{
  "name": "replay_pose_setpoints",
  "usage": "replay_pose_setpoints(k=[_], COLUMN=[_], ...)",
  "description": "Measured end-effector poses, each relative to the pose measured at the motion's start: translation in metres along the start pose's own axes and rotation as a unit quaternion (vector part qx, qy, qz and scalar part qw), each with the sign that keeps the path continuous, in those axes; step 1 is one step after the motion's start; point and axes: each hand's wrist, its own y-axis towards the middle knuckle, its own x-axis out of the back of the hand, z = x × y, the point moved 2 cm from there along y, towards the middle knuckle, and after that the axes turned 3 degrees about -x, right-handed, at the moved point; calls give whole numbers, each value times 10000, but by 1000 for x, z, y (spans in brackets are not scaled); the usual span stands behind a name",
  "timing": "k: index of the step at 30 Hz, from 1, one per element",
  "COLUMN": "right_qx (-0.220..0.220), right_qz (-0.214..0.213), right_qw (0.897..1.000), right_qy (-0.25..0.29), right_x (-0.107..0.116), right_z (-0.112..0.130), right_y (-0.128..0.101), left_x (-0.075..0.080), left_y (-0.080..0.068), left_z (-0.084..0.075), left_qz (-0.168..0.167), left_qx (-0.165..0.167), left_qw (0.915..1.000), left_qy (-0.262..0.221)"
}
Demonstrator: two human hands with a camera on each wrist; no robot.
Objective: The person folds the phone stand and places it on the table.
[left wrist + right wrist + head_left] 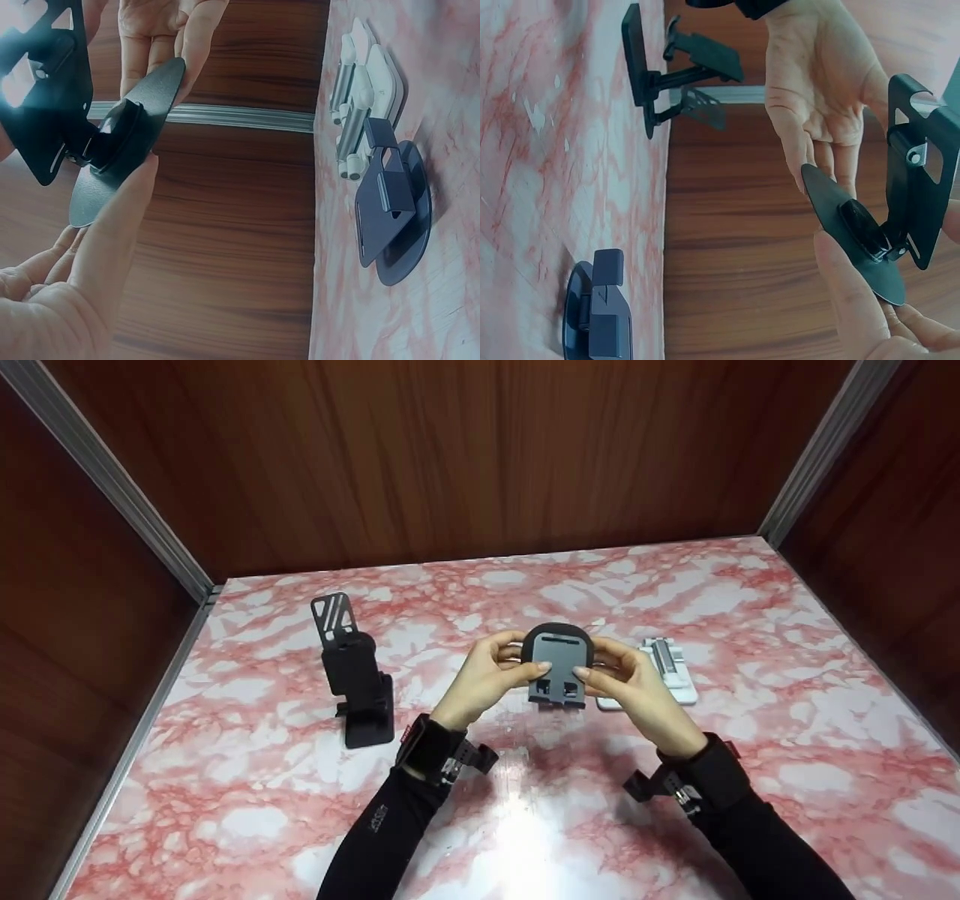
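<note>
Dark stand [559,654] lies between left hand [486,676] and right hand [634,681], each grip pinching its rounded base [829,201].

Dark wood-grain walls [360,457]; silver corner strips [109,465]; red-white marbled tabletop [247,825], bright glare [519,840].

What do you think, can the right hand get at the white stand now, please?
Probably not without letting go: the right hand grips the raised dark stand, though the white stand lies close.
</note>
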Motion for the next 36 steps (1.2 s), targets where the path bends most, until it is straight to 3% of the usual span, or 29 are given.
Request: replay_pose_setpoints(k=[36], right_qx=[29], right_qz=[7], right_qw=[9998], right_qy=[197], right_x=[0], right_z=[-2], right_y=[2], left_x=[1], left_y=[-1], left_z=[2], left_qz=[41], left_qx=[-112], left_qw=[9994], left_qy=[310])
